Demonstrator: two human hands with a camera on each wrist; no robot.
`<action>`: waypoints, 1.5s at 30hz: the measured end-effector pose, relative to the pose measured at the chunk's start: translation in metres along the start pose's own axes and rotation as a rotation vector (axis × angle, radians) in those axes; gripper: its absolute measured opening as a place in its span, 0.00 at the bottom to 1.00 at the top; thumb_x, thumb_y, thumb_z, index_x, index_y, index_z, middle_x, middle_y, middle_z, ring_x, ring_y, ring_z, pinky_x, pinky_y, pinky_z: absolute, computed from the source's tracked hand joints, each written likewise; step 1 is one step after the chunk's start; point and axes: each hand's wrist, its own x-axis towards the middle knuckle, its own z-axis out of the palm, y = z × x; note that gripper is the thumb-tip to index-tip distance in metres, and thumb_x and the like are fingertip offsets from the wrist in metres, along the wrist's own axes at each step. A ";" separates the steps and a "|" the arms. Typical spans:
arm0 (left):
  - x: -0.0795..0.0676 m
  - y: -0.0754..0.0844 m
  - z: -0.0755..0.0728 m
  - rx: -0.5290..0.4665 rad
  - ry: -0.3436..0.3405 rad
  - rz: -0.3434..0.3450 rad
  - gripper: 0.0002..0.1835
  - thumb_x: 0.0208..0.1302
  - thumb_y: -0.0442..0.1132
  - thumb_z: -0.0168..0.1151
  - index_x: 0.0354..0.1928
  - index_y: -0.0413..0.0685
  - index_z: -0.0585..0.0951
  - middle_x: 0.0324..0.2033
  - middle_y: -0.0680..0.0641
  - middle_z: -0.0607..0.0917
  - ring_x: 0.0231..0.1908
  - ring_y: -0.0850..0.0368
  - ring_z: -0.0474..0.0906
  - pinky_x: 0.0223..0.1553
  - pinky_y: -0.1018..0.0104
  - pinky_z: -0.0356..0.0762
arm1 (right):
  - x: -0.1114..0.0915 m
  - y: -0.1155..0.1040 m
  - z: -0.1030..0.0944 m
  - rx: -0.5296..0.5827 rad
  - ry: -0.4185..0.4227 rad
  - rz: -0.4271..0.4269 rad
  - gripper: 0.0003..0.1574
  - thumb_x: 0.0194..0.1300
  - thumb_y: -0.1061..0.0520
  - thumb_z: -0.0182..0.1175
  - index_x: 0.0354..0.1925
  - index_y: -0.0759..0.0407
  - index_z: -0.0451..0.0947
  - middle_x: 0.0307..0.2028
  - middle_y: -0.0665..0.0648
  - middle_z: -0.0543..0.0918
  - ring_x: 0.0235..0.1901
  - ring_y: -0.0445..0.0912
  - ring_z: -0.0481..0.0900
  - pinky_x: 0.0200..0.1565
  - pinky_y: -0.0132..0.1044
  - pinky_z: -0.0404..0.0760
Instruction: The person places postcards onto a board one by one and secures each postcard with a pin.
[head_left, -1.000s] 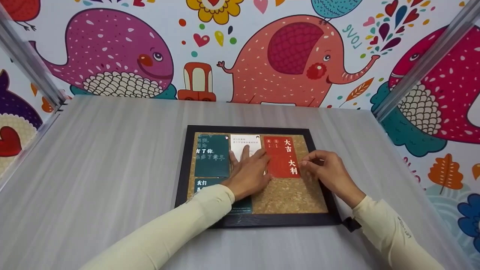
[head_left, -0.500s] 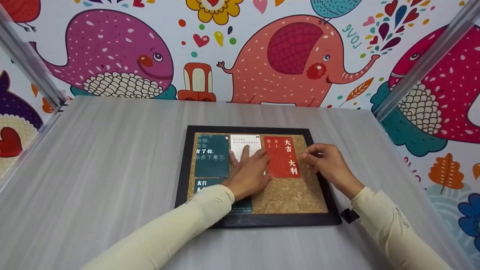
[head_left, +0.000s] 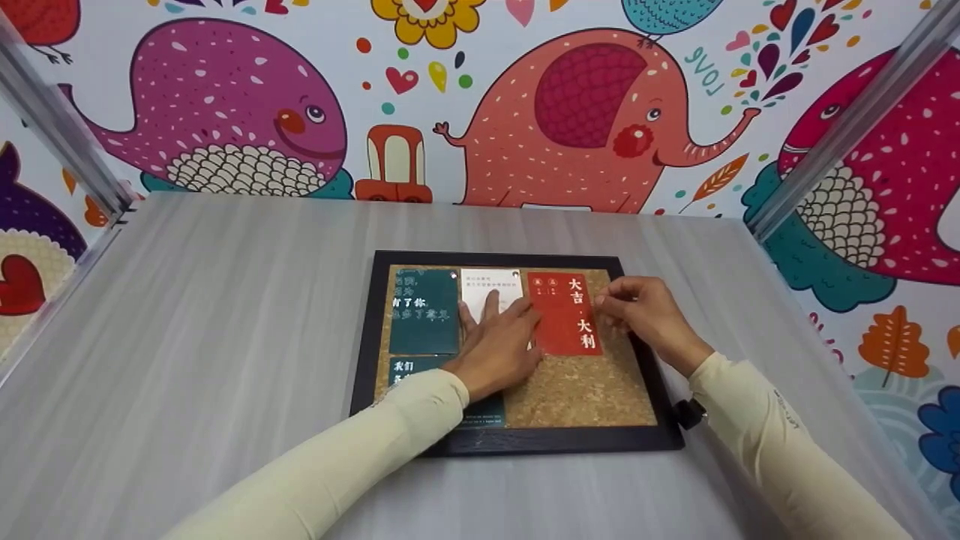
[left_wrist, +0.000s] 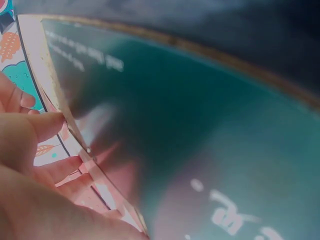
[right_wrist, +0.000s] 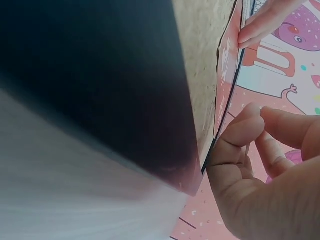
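My left hand (head_left: 499, 341) lies spread over the white card (head_left: 480, 285), fingertips reaching the left edge of the red card (head_left: 559, 315). Both cards are on a cork board (head_left: 581, 394) in a black frame (head_left: 555, 441). In the left wrist view, its fingers (left_wrist: 65, 172) rest along the card edges. By the red card's right edge, my right hand (head_left: 649, 315) brings thumb and forefinger together. A thin, pin-like sliver (right_wrist: 247, 149) shows under that pinch in the right wrist view; the fingertips hide most of it.
A dark green card (head_left: 424, 322) covers the board's upper left, with more green cards (head_left: 484, 415) below, partly under my left arm. Small pale dots mark upper corners of the green and white cards. A patterned wall (head_left: 405, 97) rises behind the grey table (head_left: 247, 315).
My right hand has moved up and slightly left along the red card's right edge, thumb and forefinger still together. The left hand and the cards have stayed in place.
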 end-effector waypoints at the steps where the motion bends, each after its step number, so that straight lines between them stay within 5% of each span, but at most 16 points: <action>1: 0.000 0.000 0.000 -0.001 0.001 0.000 0.21 0.77 0.45 0.68 0.68 0.51 0.84 0.77 0.49 0.76 0.81 0.27 0.57 0.70 0.09 0.42 | 0.001 0.000 0.000 -0.002 -0.001 0.003 0.11 0.79 0.62 0.65 0.49 0.73 0.85 0.38 0.63 0.86 0.30 0.47 0.80 0.32 0.35 0.83; 45: 0.002 -0.002 0.002 0.007 -0.007 -0.006 0.25 0.77 0.46 0.67 0.73 0.53 0.82 0.80 0.49 0.73 0.81 0.27 0.56 0.71 0.09 0.41 | 0.056 -0.006 0.008 0.052 -0.012 0.160 0.14 0.80 0.61 0.61 0.50 0.73 0.86 0.28 0.53 0.83 0.22 0.42 0.71 0.25 0.32 0.73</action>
